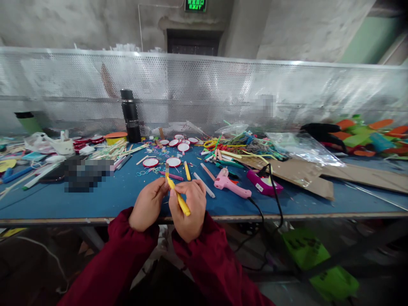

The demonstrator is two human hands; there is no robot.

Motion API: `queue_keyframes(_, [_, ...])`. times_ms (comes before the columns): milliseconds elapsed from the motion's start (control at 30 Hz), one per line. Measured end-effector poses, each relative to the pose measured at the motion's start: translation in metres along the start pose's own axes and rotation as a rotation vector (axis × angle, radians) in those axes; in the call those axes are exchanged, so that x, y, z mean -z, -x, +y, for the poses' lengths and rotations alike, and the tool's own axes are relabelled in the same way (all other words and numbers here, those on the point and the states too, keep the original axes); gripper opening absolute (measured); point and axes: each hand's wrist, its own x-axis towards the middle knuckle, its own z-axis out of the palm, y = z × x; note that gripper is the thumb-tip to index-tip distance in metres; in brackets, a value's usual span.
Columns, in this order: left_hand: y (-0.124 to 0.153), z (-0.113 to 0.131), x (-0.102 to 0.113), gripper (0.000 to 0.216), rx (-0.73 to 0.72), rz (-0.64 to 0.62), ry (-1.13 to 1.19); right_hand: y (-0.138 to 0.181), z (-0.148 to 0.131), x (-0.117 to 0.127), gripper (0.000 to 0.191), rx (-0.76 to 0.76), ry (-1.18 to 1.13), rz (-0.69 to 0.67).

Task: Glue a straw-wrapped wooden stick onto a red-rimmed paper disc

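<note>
Near the table's front edge, my right hand (pixel 188 208) is closed around a yellow marker pen (pixel 182 203), which slants up and left towards my other hand. My left hand (pixel 148 203) pinches a small flat stick (pixel 167 169), greyish at its upper end, which stands up beyond the fingertips. The marker's far end meets or lies very close to this stick; the exact contact is hidden by the fingers. Just beyond my hands lie a short yellow pen piece (pixel 187 171), a dark pink pen (pixel 174 176) and a white pen (pixel 204 185).
A pink glue gun (pixel 231 183) with a black cord and a purple device (pixel 264 182) lie to the right. Round red-rimmed white discs (pixel 174 162) sit ahead. A black bottle (pixel 130 117) stands at the back, before a perforated metal screen (pixel 204 85). Cardboard (pixel 287 170) lies right.
</note>
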Motion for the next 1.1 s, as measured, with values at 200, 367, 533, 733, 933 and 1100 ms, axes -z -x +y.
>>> queue_keyframes(200, [0.0008,-0.0001,-0.0003,0.035,-0.003,0.006,-0.006,-0.0003,-0.0006,0.0009,0.007,-0.006,-0.002,-0.007])
queue_keyframes(367, [0.0005,-0.0008,-0.0004,0.035,0.003,0.009,-0.008,-0.0003,0.0002,0.0005,0.006,-0.003,-0.001,-0.004])
queue_keyframes(533, [0.0001,-0.0023,-0.0004,0.036,0.004,0.008,-0.011,-0.0007,-0.0004,0.001,0.006,-0.016,0.008,-0.005])
queue_keyframes(733, [0.0013,0.0,0.0002,0.035,0.002,0.002,-0.031,-0.0015,-0.002,0.0021,0.006,-0.003,-0.006,-0.004])
queue_keyframes(933, [0.0001,0.0014,0.0007,0.03,-0.009,0.021,-0.005,-0.0016,-0.0013,0.001,0.007,-0.015,0.029,0.013])
queue_keyframes(1100, [0.0006,0.0024,0.0,0.03,-0.007,0.032,-0.01,-0.0007,-0.0007,0.0014,0.007,-0.003,0.011,0.024])
